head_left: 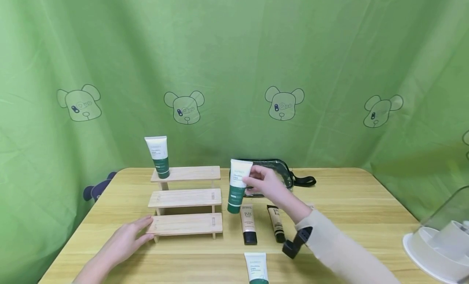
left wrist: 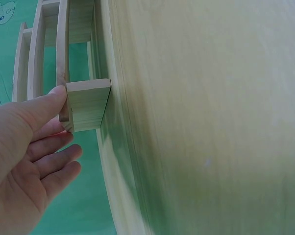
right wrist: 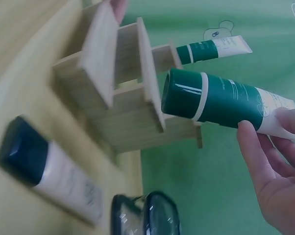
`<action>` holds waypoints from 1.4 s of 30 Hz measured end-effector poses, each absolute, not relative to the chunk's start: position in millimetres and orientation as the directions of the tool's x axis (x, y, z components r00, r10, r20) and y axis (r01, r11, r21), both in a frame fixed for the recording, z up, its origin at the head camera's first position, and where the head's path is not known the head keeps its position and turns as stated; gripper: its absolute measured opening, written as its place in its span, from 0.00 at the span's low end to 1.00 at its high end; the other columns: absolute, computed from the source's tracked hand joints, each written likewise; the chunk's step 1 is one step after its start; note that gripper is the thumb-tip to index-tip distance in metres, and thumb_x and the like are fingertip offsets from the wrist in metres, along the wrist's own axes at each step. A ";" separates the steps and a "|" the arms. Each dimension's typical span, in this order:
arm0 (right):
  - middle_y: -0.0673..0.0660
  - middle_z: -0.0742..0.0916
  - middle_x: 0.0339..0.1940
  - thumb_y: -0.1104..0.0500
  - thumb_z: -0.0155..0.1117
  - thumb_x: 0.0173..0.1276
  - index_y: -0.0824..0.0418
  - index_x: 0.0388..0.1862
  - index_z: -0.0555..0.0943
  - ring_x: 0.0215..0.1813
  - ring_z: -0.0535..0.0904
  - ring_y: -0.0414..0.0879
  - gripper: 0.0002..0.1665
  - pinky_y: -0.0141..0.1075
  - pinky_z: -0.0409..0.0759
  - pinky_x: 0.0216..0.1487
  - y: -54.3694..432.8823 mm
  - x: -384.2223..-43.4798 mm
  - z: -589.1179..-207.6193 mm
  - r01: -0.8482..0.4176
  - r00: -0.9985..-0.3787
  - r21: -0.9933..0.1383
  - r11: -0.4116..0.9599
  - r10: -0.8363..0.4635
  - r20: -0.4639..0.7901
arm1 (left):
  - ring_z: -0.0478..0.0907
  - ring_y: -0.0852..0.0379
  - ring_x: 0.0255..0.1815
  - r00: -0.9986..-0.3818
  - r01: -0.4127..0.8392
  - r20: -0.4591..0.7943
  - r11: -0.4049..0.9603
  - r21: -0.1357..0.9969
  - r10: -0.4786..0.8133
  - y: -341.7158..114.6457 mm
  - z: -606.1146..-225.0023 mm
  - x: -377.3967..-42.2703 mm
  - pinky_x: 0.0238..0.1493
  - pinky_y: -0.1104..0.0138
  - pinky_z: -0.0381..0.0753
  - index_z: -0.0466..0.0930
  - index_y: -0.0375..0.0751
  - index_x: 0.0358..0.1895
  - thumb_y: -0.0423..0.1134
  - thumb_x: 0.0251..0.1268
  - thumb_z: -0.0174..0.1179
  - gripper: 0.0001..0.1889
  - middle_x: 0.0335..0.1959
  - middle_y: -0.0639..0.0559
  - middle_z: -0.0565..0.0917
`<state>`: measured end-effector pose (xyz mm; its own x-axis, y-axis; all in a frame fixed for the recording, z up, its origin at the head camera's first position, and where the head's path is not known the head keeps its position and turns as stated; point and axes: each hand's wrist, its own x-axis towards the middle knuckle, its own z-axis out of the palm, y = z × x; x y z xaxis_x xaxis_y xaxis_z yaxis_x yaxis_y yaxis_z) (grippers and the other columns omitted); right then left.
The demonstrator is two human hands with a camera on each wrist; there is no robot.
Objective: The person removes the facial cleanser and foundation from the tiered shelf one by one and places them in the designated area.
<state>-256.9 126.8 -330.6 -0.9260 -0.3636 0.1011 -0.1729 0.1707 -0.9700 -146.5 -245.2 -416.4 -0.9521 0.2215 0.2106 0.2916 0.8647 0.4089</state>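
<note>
In the head view, my right hand [head_left: 269,186] pinches a white-and-green squeeze tube [head_left: 239,188] by its side, cap end down. It hangs in the air just right of a three-step wooden display stand [head_left: 185,225]. Thumb and fingers grip the tube's white part in the right wrist view, its green cap pointing at the stand. My left hand [head_left: 126,237] holds the left end of the lowest step, thumb and forefinger pinching the board's edge [left wrist: 63,58] in the left wrist view. A matching tube [head_left: 157,157] stands cap down on the top step's left end.
On the table lie a beige BB cream tube [head_left: 248,223], a smaller black-capped tube [head_left: 276,223] and another white-and-green tube [head_left: 257,267] near the front. Behind my right hand sits a clear, black-trimmed pouch [head_left: 280,170]. A white container with a transparent cover [head_left: 439,247] stands at right.
</note>
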 end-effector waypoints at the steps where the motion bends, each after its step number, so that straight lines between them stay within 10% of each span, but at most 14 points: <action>1: 0.63 0.81 0.37 0.64 0.61 0.64 0.72 0.48 0.74 0.38 0.79 0.51 0.17 0.43 0.83 0.40 131.5 -254.4 -333.2 -0.168 -0.926 -0.970 0.177 -0.367 0.093 | 0.71 0.36 0.55 -0.952 0.291 0.210 0.865 0.409 0.221 -245.2 -416.2 -146.1 0.55 0.46 0.69 0.74 0.27 0.54 0.40 0.56 0.64 0.25 0.56 0.34 0.73; 21: 0.60 0.80 0.29 0.60 0.63 0.62 0.72 0.36 0.73 0.31 0.80 0.52 0.14 0.44 0.83 0.37 200.2 -203.4 -376.9 -0.055 -0.848 -0.965 0.257 -0.523 -0.091 | 0.72 0.36 0.54 -0.946 0.305 0.228 0.866 0.397 0.229 -246.5 -418.6 -147.5 0.55 0.46 0.70 0.74 0.27 0.54 0.40 0.55 0.64 0.25 0.56 0.33 0.73; 42: 0.60 0.83 0.29 0.66 0.57 0.65 0.70 0.38 0.74 0.29 0.81 0.46 0.07 0.35 0.83 0.29 250.6 -176.5 -414.6 0.108 -0.612 -0.976 0.189 -0.761 -0.215 | 0.71 0.37 0.55 -0.948 0.302 0.223 0.869 0.392 0.229 -245.6 -417.1 -145.8 0.56 0.47 0.69 0.74 0.28 0.54 0.40 0.56 0.64 0.25 0.56 0.34 0.73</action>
